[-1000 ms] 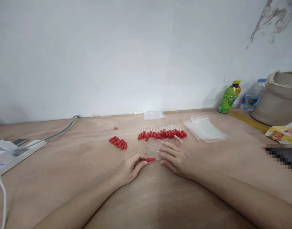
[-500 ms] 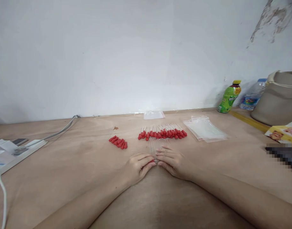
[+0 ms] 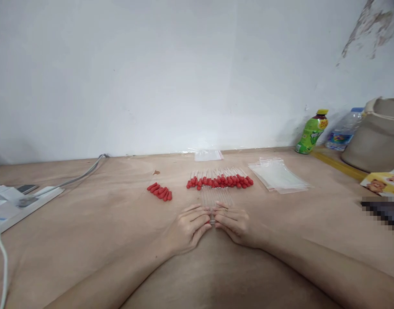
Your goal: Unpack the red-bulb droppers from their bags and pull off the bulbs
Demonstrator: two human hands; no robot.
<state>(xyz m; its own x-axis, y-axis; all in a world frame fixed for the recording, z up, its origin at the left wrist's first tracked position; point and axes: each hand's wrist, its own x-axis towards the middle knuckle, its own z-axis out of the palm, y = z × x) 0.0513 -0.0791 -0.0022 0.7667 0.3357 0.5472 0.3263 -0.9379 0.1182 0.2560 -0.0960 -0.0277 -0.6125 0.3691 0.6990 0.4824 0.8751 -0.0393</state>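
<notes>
My left hand [image 3: 192, 225] pinches a red rubber bulb, of which only a bit of red shows at the fingertips. Facing it, my right hand [image 3: 233, 223] grips a thin glass dropper tube [image 3: 212, 222], and the short clear stretch between the hands meets the bulb. Just beyond my fingers lie several loose glass tubes [image 3: 216, 195] side by side. Behind those, a row of droppers with red bulbs [image 3: 220, 182] points its glass ends at the wall. A small group of loose red bulbs [image 3: 160, 192] rests to the left.
Clear zip bags [image 3: 279, 175] are stacked at right, and another bag [image 3: 208, 155] lies by the wall. A green bottle [image 3: 312, 132], a water bottle [image 3: 343, 131] and a beige bucket [image 3: 377, 137] stand far right. At left sits a white power strip [image 3: 29, 206] with cables.
My right hand has drawn its fingers in closer, uncovering more of the loose tubes. Both hands stay together at nearly the same spot; the view has shifted slightly.
</notes>
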